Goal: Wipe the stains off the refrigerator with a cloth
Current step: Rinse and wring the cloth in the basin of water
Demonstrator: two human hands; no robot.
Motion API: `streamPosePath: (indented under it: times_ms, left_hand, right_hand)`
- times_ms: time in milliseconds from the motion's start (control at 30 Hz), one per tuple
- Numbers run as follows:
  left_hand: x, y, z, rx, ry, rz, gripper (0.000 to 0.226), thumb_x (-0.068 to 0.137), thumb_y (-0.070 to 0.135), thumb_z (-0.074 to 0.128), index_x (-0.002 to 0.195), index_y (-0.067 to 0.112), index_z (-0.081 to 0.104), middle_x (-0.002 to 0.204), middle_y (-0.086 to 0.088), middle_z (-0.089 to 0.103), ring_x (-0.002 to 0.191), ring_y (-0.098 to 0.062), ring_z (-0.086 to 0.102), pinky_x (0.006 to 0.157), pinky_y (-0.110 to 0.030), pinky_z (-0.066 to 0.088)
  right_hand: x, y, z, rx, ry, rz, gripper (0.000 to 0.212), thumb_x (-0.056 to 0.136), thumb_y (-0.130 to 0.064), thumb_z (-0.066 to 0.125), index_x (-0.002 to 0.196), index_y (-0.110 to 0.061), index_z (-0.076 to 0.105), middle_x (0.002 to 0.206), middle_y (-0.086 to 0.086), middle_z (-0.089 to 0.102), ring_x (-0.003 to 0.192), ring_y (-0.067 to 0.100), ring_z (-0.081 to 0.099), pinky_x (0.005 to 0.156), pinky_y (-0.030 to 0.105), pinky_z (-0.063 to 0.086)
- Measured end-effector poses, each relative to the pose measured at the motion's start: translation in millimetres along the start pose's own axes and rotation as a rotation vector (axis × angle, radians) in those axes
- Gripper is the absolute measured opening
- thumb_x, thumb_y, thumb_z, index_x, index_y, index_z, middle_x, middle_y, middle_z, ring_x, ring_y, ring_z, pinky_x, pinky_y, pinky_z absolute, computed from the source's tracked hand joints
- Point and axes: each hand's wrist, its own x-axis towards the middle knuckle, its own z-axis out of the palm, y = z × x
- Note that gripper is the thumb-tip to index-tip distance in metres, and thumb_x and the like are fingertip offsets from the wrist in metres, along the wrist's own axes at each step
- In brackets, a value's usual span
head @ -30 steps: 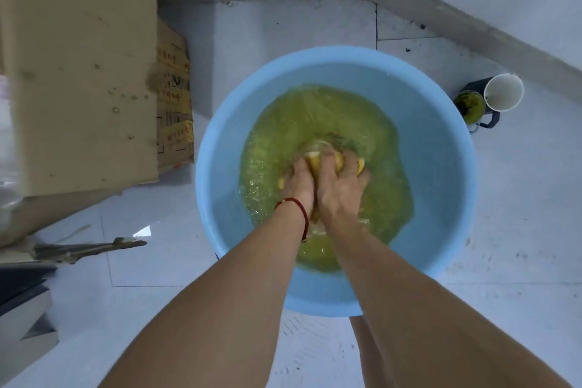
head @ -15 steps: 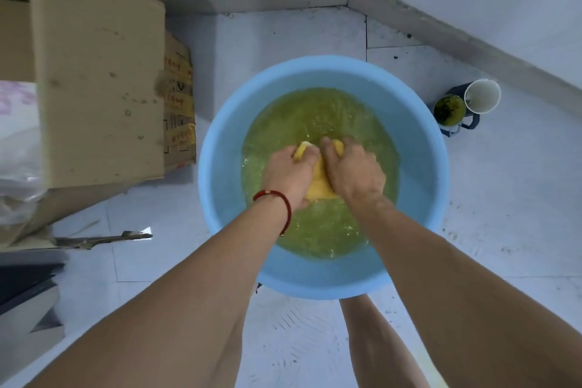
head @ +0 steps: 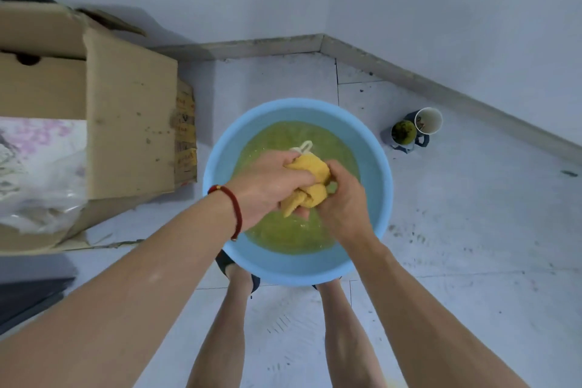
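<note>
A wet yellow cloth (head: 310,181) with a white hanging loop is bunched up above a light blue basin (head: 217,167) that holds greenish-yellow water. My left hand (head: 267,186), with a red cord at the wrist, grips the cloth's left side. My right hand (head: 345,201) grips its right side, fingers curled round it. The cloth is twisted between the two hands, clear of the water. No refrigerator is in view.
An open cardboard box (head: 126,116) with a plastic bag inside stands at the left, close to the basin. Two cups (head: 415,129) stand on the tiled floor to the right, near the wall corner. My legs and feet are right behind the basin.
Both hands have lifted the cloth out of the water and now hold it above the basin. The view has risen and pulled back, showing more wall and my legs.
</note>
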Motion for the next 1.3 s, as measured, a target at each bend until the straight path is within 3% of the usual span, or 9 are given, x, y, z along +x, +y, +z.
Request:
streamPosePath:
  times_ms: [267,433,533,700,767,900,1067,1200,1300]
  left_hand:
    - [-8,-39,-13,0.449,-0.048,0.040,0.089,0.063,0.034,0.087,0.141,0.035,0.044,0.140,0.005,0.041,0.119,-0.012,0.057,0.100,-0.031,0.052]
    - [13,-38,6,0.295,-0.044,0.225,0.058,0.076,0.003,0.085,0.125,0.017,0.058,0.100,0.015,0.063,0.093,-0.003,0.064,0.072,-0.008,0.051]
    - [17,-33,17,0.332,-0.074,0.315,0.050,0.074,0.003,0.083,0.113,0.022,0.059,0.092,0.013,0.063,0.087,-0.005,0.064,0.073,-0.016,0.055]
    - [16,-26,18,0.720,0.178,0.752,0.028,0.078,0.009,0.075,0.100,0.014,0.058,0.088,0.004,0.062,0.079,-0.018,0.059,0.069,-0.033,0.051]
    - [14,-21,15,0.926,0.164,0.983,0.024,0.077,-0.001,0.071,0.092,0.010,0.055,0.084,0.001,0.053,0.074,-0.018,0.048,0.066,-0.027,0.040]
    - [22,-19,1,1.230,0.068,1.179,0.025,0.081,-0.005,0.070,0.101,0.006,0.059,0.091,-0.010,0.057,0.078,-0.026,0.054,0.068,-0.041,0.050]
    - [38,-15,-19,1.450,-0.038,0.733,0.030,0.080,0.000,0.070,0.106,0.009,0.058,0.087,-0.004,0.055,0.076,-0.028,0.059,0.061,-0.033,0.038]
    - [47,-19,-2,1.631,-0.042,0.406,0.007,0.087,0.002,0.061,0.088,0.009,0.062,0.079,-0.009,0.062,0.077,-0.031,0.065,0.060,-0.035,0.046]
    - [55,-32,7,1.495,-0.048,0.243,0.026,0.084,0.005,0.068,0.070,0.019,0.050,0.070,-0.002,0.055,0.070,-0.026,0.058,0.060,-0.032,0.046]
  right_hand:
    - [6,-39,-33,0.085,-0.267,-0.003,0.042,0.070,-0.004,0.082,0.104,-0.024,0.067,0.098,-0.005,0.073,0.094,0.016,0.069,0.084,0.032,0.058]
    - [1,-40,-61,0.325,-0.549,0.150,0.067,0.077,0.015,0.073,0.130,-0.023,0.060,0.128,0.005,0.068,0.120,0.024,0.067,0.105,0.050,0.055]
    - [-2,-32,-85,0.521,-0.716,0.193,0.077,0.074,0.012,0.067,0.144,-0.016,0.054,0.138,0.008,0.063,0.131,0.026,0.060,0.112,0.045,0.048]
    - [2,-25,-92,1.109,-0.669,0.459,0.074,0.084,-0.044,0.066,0.136,0.004,0.049,0.138,0.025,0.051,0.121,0.040,0.058,0.103,0.051,0.048]
    - [3,-24,-73,0.957,-0.607,0.620,0.078,0.095,-0.069,0.049,0.134,-0.002,0.061,0.136,0.022,0.064,0.121,0.037,0.066,0.100,0.053,0.053]
    - [2,-15,-44,0.958,-1.071,0.703,0.112,0.064,-0.089,0.062,0.140,-0.007,0.060,0.132,0.026,0.065,0.120,0.042,0.066,0.075,0.045,0.064]
    - [21,-21,-38,0.436,-1.001,0.496,0.055,0.087,-0.039,0.080,0.122,-0.002,0.060,0.080,0.002,0.056,0.063,0.011,0.052,0.047,0.020,0.036]
    - [23,-33,-21,-0.387,-0.803,0.219,0.023,0.085,-0.018,0.070,0.070,-0.016,0.052,0.056,-0.008,0.050,0.052,0.012,0.046,0.052,0.022,0.039]
    - [15,-30,-11,-0.721,-0.709,0.013,0.014,0.090,-0.020,0.070,0.093,-0.014,0.057,0.078,0.001,0.066,0.072,0.021,0.068,0.061,0.028,0.055]
